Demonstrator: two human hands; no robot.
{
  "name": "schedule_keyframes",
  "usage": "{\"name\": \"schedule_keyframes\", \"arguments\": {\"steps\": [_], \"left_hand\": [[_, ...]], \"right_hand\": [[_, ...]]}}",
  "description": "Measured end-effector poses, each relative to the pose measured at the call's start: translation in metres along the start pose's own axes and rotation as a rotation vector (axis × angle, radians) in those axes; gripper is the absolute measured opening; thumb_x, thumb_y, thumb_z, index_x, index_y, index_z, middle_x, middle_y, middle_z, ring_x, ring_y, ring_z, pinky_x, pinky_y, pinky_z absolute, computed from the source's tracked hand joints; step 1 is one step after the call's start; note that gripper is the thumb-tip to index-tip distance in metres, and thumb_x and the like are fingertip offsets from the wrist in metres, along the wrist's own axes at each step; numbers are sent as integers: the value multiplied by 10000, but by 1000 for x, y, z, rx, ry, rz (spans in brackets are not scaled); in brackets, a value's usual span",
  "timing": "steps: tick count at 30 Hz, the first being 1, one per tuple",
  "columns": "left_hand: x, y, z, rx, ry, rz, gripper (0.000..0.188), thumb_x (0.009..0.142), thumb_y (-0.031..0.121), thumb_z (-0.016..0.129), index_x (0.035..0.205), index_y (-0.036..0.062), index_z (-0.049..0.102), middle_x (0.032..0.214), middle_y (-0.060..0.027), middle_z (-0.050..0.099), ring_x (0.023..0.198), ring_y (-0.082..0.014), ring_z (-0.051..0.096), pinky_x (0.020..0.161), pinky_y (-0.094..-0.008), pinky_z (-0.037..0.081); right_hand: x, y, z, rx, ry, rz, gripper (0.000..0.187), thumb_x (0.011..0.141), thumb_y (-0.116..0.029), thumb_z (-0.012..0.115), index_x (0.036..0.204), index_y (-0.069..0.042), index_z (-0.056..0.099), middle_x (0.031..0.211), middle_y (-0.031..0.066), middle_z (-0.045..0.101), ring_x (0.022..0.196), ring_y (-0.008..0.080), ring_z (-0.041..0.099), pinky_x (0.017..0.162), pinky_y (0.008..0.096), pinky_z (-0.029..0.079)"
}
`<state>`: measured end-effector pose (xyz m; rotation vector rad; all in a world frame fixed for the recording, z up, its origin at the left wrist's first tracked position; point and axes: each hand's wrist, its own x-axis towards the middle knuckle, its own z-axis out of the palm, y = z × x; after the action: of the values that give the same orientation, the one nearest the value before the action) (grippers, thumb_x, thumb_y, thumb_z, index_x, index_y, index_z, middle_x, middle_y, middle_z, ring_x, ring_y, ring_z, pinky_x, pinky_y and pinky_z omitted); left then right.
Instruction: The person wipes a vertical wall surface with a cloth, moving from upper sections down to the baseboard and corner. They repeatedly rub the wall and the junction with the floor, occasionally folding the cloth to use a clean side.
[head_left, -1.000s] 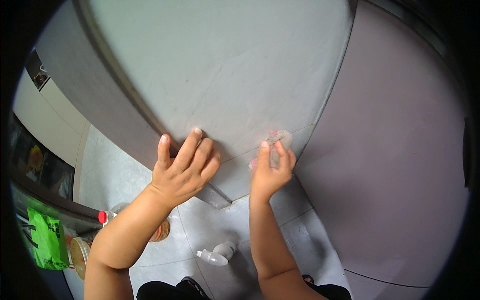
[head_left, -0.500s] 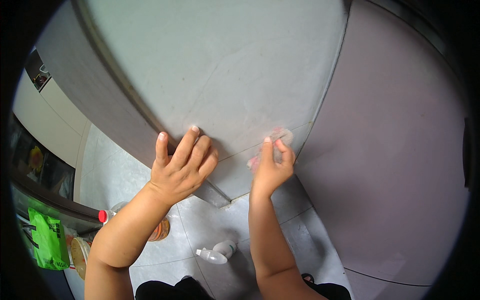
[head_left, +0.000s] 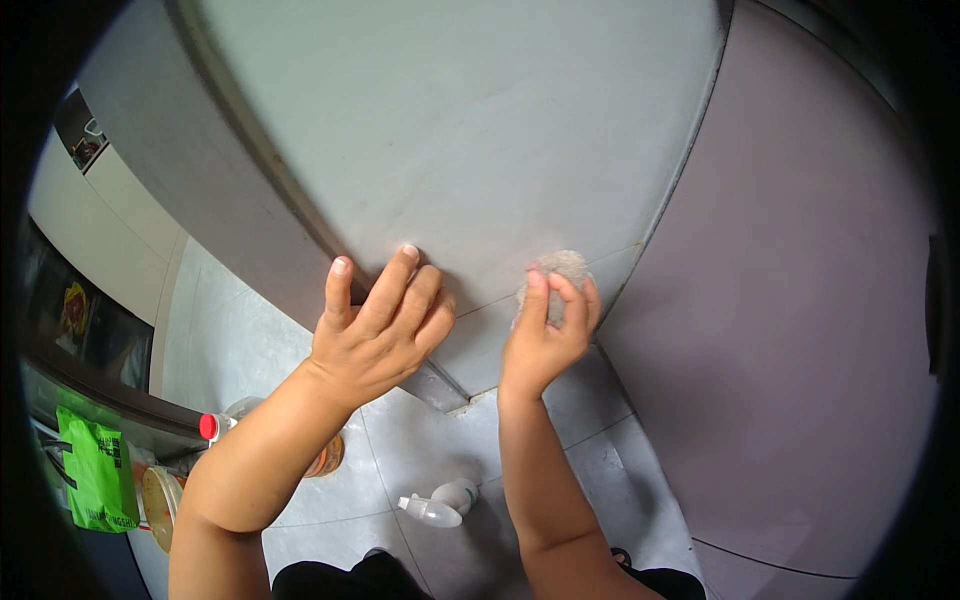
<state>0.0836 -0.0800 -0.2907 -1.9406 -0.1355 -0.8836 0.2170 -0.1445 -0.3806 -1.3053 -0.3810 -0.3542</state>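
Note:
Between the thumb and fingers of my right hand is a greyish cleaning cloth with a pink tint, pressed to the pale grey tiled wall. The hold is closed, and part of the cloth is hidden behind the fingers. My left hand rests on the same wall near its left corner trim, holding nothing. Its thumb stands apart and its fingers are slightly bent.
A white spray bottle lies on the grey tiled floor. Left of it are a red-capped bottle, partly behind my arm, a tub and a green bag. A mauve panel borders the wall on the right.
The cloth has shifted and bunched differently under my right fingers, which stay at nearly the same spot. The whole view has slid slightly, and my left hand appears a little further right.

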Motion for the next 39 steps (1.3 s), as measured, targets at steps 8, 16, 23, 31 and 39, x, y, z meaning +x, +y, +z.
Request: {"name": "schedule_keyframes", "arguments": {"steps": [8,16,23,31,39], "left_hand": [[-3,0,-1,6,-7,0,157,815,124,661,900,219,568,985,41,606,1126,-199,607,1160,-634,198],[3,-3,0,15,20,8,55,854,158,586,875,204,564,999,51,625,1163,-163,582,1142,-616,230],[0,-2,-1,16,18,2,49,857,162,582,876,204,563,997,50,622,1164,-162,579,1139,-608,238],[3,-3,-3,-5,10,12,72,849,169,615,890,210,572,1002,43,617,1162,-182,586,1161,-623,197],[3,-4,-4,-6,6,-14,54,853,163,585,895,192,570,1010,39,624,1168,-166,577,1136,-608,240]], "right_hand": [[30,-29,5,-224,-51,-437,189,799,-109,809,960,-112,710,1149,133,575,1056,317,551,934,419,482],[2,3,4,-202,20,-590,289,797,11,766,1058,-113,754,1127,171,559,1008,328,582,857,409,510],[40,-20,11,-340,69,-674,273,802,55,748,1041,-77,760,1072,137,530,978,311,563,792,408,498],[-30,16,-1,-169,-2,-619,172,833,66,702,939,-61,746,1076,120,520,971,293,553,781,392,488],[42,-34,13,-371,75,-625,149,789,-23,756,890,-132,740,1036,88,540,902,292,535,843,438,458]]}}
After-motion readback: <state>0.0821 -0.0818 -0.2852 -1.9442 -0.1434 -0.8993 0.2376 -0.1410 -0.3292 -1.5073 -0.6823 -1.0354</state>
